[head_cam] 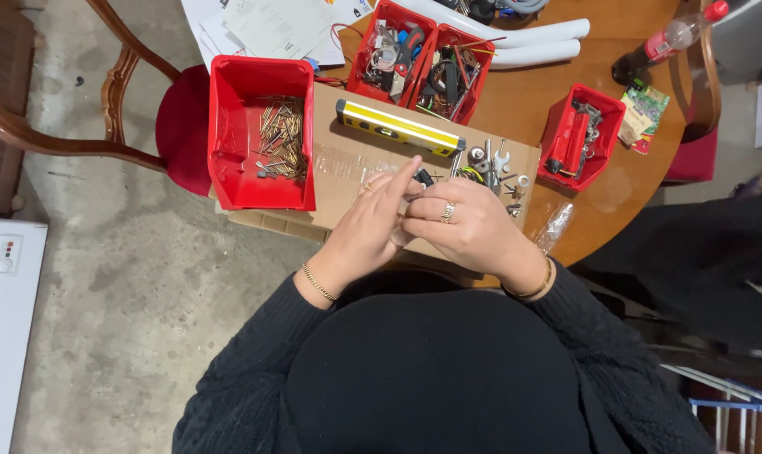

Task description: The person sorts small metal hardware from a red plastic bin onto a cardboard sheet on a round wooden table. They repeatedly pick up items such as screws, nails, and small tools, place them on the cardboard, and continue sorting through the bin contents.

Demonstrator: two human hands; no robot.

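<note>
My left hand point(371, 225) and my right hand point(465, 229) meet over a flat piece of cardboard point(339, 181) on the round wooden table point(532, 97). Between the fingertips of both hands sits a small dark part point(424, 177); what it is I cannot tell. The left index finger is stretched out along it. Just beyond the hands lies a scatter of small metal hardware point(494, 168): washers, screws and a little spanner. A yellow spirit level point(398, 128) lies across the cardboard behind them.
A red bin point(261, 134) with several brass screws stands left of the hands. Two red bins point(423, 63) of mixed tools sit at the back, another red bin point(581, 134) at right. White tubes point(524, 42), papers point(272, 25), a bottle point(667, 40) and wooden chairs point(120, 92) surround the table.
</note>
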